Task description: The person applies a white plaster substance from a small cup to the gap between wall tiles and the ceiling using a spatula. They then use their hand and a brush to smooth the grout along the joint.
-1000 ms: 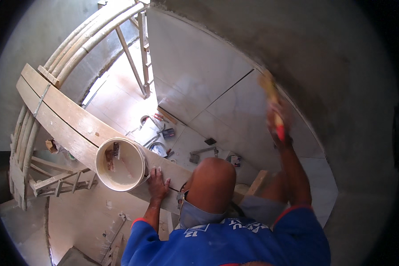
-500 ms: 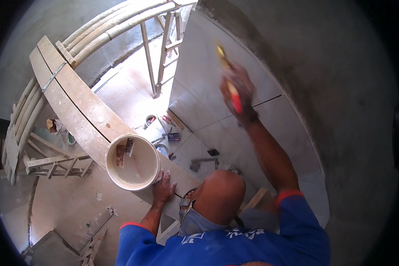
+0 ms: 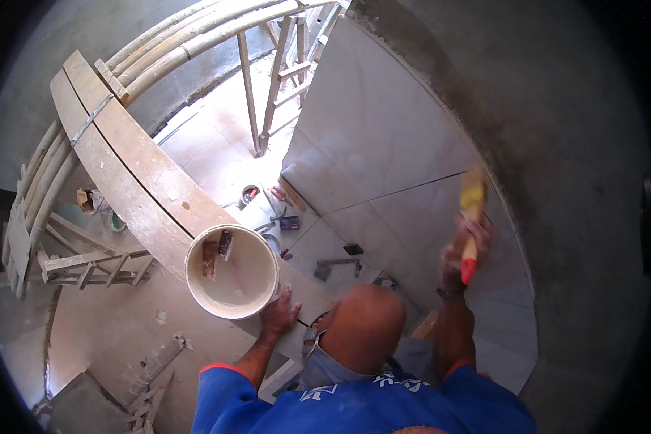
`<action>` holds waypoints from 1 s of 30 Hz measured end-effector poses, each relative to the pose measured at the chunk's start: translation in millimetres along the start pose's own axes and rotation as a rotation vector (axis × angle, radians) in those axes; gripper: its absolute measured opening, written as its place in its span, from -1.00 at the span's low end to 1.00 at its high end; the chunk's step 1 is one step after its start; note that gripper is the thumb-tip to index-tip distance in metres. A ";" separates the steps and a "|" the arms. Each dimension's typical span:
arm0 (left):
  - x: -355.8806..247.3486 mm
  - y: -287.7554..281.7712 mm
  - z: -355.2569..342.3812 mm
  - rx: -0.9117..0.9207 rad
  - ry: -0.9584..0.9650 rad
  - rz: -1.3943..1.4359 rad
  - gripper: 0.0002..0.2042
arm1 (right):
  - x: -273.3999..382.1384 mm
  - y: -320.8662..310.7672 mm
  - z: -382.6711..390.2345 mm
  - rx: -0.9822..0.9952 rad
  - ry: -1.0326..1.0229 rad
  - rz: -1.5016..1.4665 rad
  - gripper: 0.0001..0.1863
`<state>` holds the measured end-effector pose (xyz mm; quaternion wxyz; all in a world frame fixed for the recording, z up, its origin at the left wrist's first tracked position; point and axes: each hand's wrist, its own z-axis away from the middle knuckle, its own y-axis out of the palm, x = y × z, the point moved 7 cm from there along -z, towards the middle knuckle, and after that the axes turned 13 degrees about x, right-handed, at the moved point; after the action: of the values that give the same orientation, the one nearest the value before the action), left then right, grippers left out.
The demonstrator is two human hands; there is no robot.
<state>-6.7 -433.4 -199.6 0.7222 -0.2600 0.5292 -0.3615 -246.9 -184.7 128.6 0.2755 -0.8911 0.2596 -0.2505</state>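
My right hand (image 3: pixel 470 242) is closed round a paintbrush (image 3: pixel 473 200) with a red-ended handle. Its pale yellow bristles, blurred by motion, point up near the far right edge of the large whitish wall tiles (image 3: pixel 383 123). Whether the bristles touch the tiles I cannot tell. My left hand (image 3: pixel 281 315) lies at the plank with fingers stretched out, right beside a round white bucket (image 3: pixel 194 289). Inside the bucket are cloudy liquid and a brownish, flat-looking piece with a greyish part (image 3: pixel 217 253).
The bucket stands on long wooden planks (image 3: pixel 145 173) laid over bamboo poles (image 3: pixel 188 54). My bent knee (image 3: pixel 365 322) is beside it. Below lie hand tools, a small container (image 3: pixel 249 194) and a metal angle-shaped tool (image 3: pixel 338 266). Wooden ladder-like frames (image 3: pixel 282 79) stand beyond.
My right hand has swept the paintbrush right and nearer to me across the tiles. My left hand stays by the bucket, and the whole view has shifted slightly.
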 end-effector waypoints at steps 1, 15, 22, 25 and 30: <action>-2.5 -4.5 -1.2 0.002 0.009 -0.003 -0.40 | 6.7 23.2 -19.6 0.052 -0.009 -0.066 -0.80; -6.5 -7.5 -4.9 0.036 -0.007 0.010 -0.39 | 0.4 44.8 -112.6 0.660 -0.422 0.369 -0.68; 5.7 2.7 -2.8 0.113 -0.076 0.116 -0.42 | 8.8 121.9 -189.0 0.638 -0.916 0.310 -0.79; 7.1 3.1 0.1 -0.002 -0.026 0.078 -0.38 | 22.5 200.7 -259.7 0.607 -1.053 0.245 -0.62; 8.0 3.4 -2.0 0.047 -0.030 0.118 -0.39 | 10.2 242.2 -350.1 0.722 -0.652 0.133 -0.82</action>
<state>-6.4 -437.7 -207.4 0.7558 -0.2169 0.5243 -0.3268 -524.3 -490.0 234.3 0.6489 -0.7523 0.1126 -0.0144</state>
